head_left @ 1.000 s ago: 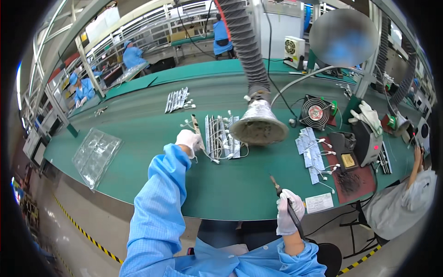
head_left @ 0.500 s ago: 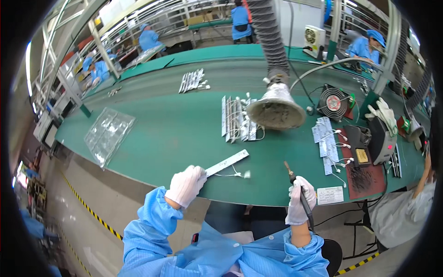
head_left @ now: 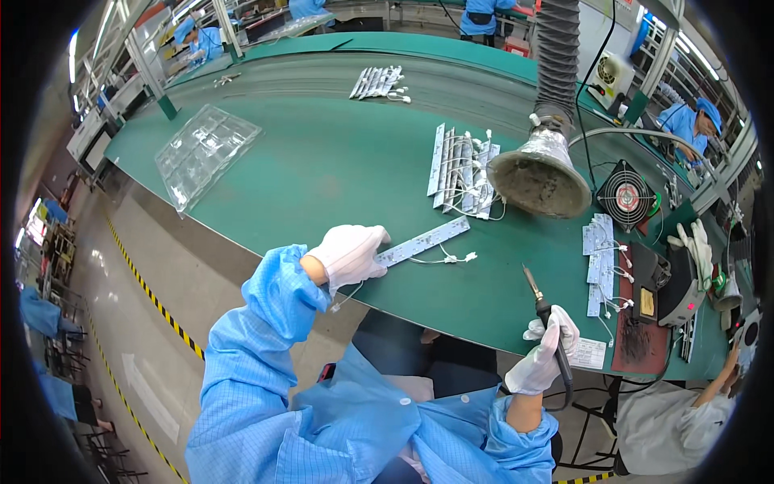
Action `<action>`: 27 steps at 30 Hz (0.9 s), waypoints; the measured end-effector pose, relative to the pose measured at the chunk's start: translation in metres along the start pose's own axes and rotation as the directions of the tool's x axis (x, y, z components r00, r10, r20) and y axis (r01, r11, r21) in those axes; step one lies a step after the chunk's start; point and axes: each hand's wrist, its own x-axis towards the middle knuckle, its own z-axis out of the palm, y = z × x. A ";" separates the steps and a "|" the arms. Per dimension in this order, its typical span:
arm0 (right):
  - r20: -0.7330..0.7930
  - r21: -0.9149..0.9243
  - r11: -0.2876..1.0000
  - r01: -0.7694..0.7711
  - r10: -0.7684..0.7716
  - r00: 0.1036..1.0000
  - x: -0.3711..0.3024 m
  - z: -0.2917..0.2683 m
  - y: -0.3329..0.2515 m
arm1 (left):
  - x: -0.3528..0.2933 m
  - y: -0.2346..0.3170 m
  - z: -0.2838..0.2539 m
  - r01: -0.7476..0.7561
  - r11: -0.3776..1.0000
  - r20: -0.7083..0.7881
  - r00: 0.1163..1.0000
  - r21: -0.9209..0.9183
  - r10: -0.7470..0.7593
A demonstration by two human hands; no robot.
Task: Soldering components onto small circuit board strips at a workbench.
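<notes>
My left hand (head_left: 351, 254), in a white glove, is closed on the left end of a narrow white LED strip board (head_left: 427, 242) near the table's front edge. From the board's side a white wire with a small connector (head_left: 461, 258) trails onto the green surface. Another thin wire hangs below the glove past the edge. My gloved right hand (head_left: 548, 355) grips a soldering iron (head_left: 543, 308) like a pen, its tip pointing up and left, apart from the board.
Ahead lies a bundle of wired strip boards (head_left: 463, 173) beside a fume extraction funnel (head_left: 540, 177). More boards (head_left: 598, 262) lie right, near a soldering station (head_left: 681, 294) and a small fan (head_left: 626, 196). A clear plastic tray (head_left: 205, 153) is at left; co-workers sit farther off.
The view has turned, so the table appears shifted right and up. My left hand has turned over the board's end, and a wire now hangs below it. The iron stays in my right hand.
</notes>
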 end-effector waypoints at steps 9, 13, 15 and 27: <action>0.119 0.419 0.873 -0.250 0.220 0.968 -0.008 0.022 -0.032 | 0.015 0.052 0.021 -0.038 0.735 0.146 0.972 -0.677 0.185; 0.208 0.293 0.946 -0.135 0.075 0.975 -0.011 0.027 -0.020 | 0.022 0.072 0.042 -0.030 0.853 0.031 0.998 -0.521 0.053; 0.195 0.160 0.985 0.062 -0.093 0.976 -0.008 0.026 -0.013 | 0.020 0.076 0.048 -0.113 0.894 -0.158 0.986 -0.434 0.048; 0.355 0.131 0.980 0.148 -0.186 0.916 -0.001 0.015 -0.007 | 0.022 0.077 0.042 -0.010 0.850 0.022 0.999 -0.527 0.025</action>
